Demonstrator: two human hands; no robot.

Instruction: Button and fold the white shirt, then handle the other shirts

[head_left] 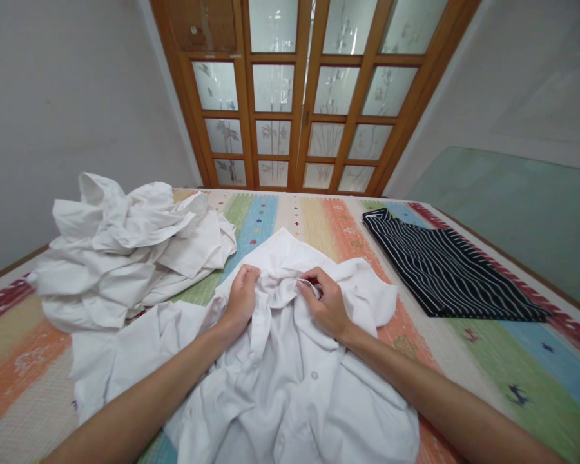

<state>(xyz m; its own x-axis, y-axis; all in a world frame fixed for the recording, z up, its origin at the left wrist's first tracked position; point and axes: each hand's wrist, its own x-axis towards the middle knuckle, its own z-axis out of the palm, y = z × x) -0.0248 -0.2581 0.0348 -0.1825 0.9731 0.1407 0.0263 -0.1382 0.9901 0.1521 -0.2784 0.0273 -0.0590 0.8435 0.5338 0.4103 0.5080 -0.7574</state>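
Observation:
A white button-up shirt (290, 361) lies spread in front of me, its collar end away from me and its front with buttons facing up. My left hand (241, 296) is closed on the cloth at the left side of the collar area. At the right side of the collar, my right hand (325, 303) pinches the edge of the fabric between thumb and fingers. The cloth between both hands is bunched and creased. One sleeve stretches out to the left, under my left forearm.
A heap of crumpled white garments (130, 251) sits at the left. On the right lies a folded black-and-white striped cloth (444, 267). Both rest on a colourful striped table cover (493, 367). Wooden doors with glass panes (299, 122) stand behind, and a greenish glass panel (517, 206) leans at the right.

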